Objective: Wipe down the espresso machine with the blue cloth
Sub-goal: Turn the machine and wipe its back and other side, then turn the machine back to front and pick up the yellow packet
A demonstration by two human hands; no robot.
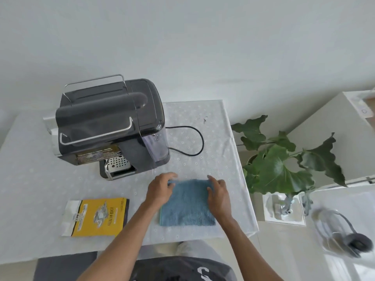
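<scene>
A folded blue cloth (187,203) lies flat on the white tablecloth near the table's front right. My left hand (160,188) pinches its far left corner and my right hand (218,194) pinches its far right corner. The black espresso machine (110,124) stands behind and to the left of the cloth, with chrome rails on top, a clear water tank on its right side and a perforated drip tray facing me. Neither hand touches the machine.
A yellow coffee bag (97,217) lies flat at the front left of the table (30,189). The machine's black cord (197,138) loops on the table behind the cloth. A leafy green plant (284,159) stands just past the table's right edge.
</scene>
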